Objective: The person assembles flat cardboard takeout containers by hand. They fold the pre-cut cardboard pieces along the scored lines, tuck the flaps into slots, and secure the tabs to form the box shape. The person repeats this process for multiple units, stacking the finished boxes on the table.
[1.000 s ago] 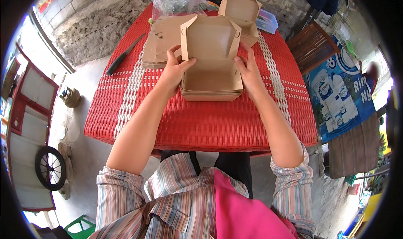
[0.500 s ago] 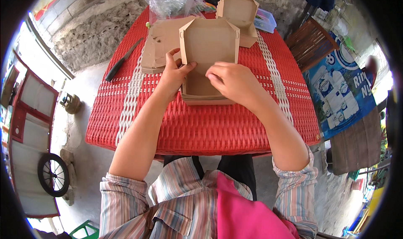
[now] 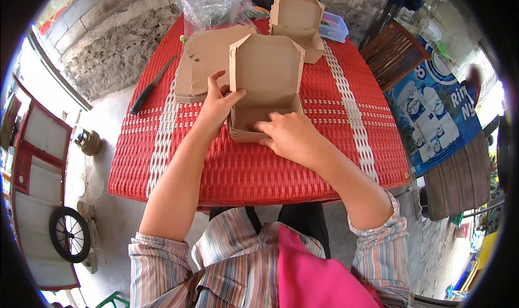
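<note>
A brown cardboard food box [image 3: 266, 65] stands on the table in front of me, its lid raised. Layered edges at its front suggest several boxes nested together. My left hand [image 3: 217, 104] grips the left side near the lid fold, thumb over the edge and index finger pointing up. At the front right corner is my right hand [image 3: 289, 135]; its fingers reach inside over the front wall while the thumb stays outside. Left of the box lies a stack of flat cardboard blanks [image 3: 203, 59]. Behind it to the right stand other open cardboard boxes [image 3: 309, 39].
A black-handled knife [image 3: 148, 92] lies on the left of the red woven table [image 3: 259, 181]. Clear plastic bags [image 3: 213, 5] and a translucent plastic tub [image 3: 334, 27] are at the far end. A wooden chair [image 3: 393, 55] stands at the right.
My right hand has moved down from above the box to its front wall, fingers now inside. The left hand stays at the left side. The view has shifted slightly.
</note>
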`<state>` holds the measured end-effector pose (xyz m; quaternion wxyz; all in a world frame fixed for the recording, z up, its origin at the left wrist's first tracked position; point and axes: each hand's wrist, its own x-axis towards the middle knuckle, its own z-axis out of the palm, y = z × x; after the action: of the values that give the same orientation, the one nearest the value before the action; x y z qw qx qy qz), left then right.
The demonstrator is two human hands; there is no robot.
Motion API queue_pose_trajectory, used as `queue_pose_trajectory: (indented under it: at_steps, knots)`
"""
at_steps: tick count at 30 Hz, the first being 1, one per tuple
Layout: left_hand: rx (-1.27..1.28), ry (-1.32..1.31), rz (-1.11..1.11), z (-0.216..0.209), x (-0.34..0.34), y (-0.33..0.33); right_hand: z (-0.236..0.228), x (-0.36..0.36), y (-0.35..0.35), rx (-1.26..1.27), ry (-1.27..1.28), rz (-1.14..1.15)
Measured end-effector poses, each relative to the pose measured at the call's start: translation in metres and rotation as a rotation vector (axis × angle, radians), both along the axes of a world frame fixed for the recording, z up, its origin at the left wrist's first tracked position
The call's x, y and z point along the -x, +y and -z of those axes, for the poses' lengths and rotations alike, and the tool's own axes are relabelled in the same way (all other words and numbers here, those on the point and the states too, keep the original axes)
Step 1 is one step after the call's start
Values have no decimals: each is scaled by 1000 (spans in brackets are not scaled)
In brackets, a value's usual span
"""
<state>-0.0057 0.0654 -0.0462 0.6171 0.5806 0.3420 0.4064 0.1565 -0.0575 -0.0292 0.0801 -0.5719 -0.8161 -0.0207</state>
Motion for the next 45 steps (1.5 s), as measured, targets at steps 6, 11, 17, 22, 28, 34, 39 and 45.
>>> queue_pose_trajectory:
  at_steps: [6, 11, 17, 22, 28, 34, 39, 45]
  knots:
    - [-245, 232, 203, -8, 17, 0, -17, -22, -54, -41, -15, 107]
    - [-536, 459, -35, -13, 20, 13, -24, -90, -81, 78, 40, 410]
    - [-954, 763, -326, 21, 15, 34, -21, -179, -20, 119, 25, 629]
    - [-1011, 894, -371, 34, 10, 35, -17, -217, 39, 131, 17, 557]
    - [-956, 971, -326, 25, 14, 34, -9, -225, 59, 43, 26, 564]
    - [-968, 847, -385, 26, 16, 38, -13, -156, 36, -715, -97, 481]
    - [-1093, 825, -611, 18, 16, 31, -9, -54, 13, 125, 798, 268]
    - [-1507, 691, -334, -6, -8, -47, 12, 5, 16, -110, 1479, 170]
